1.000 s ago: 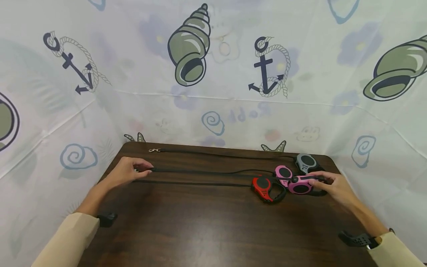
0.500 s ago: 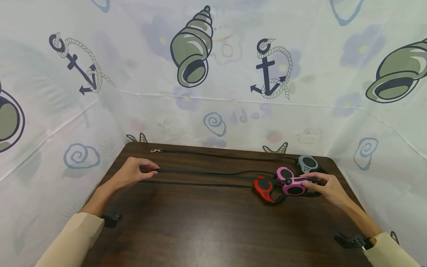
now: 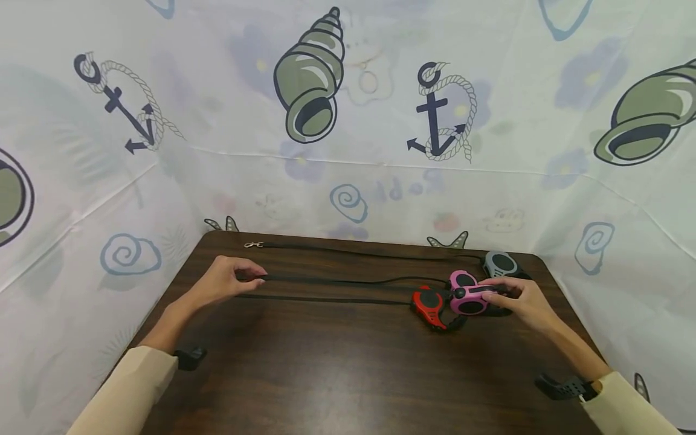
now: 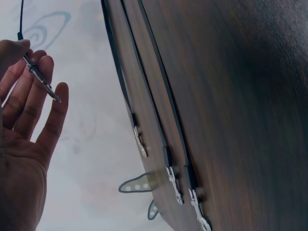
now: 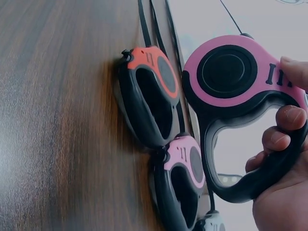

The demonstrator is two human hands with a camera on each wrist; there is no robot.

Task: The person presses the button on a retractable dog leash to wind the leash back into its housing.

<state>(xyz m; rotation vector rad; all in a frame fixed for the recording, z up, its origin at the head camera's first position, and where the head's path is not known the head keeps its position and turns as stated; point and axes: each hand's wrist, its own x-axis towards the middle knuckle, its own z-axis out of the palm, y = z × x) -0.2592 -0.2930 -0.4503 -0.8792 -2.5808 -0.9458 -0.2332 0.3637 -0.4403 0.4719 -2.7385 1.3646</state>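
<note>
My right hand (image 3: 519, 302) grips the black loop handle of a pink retractable dog leash (image 5: 228, 72), held up off the table. Its black strap runs taut leftward to my left hand (image 3: 231, 281). There the thumb and fingers pinch the strap's end, and a metal snap clip (image 4: 41, 77) hangs across the fingers. Below and beside the held leash lie a second pink leash (image 5: 185, 156), a red leash (image 3: 428, 302) and a grey leash (image 3: 499, 264). In the head view, the held leash partly covers the lying pink one.
Straps of the lying leashes stretch left across the brown wooden table (image 3: 337, 362). In the left wrist view their silver clips (image 4: 174, 183) lie near the table's edge. A white printed cloth (image 3: 375, 109) rises behind and along both sides.
My right hand has shifted left with the pink leash, and my left hand slightly right. The span of strap between them is shorter. The lying leashes stay in place.
</note>
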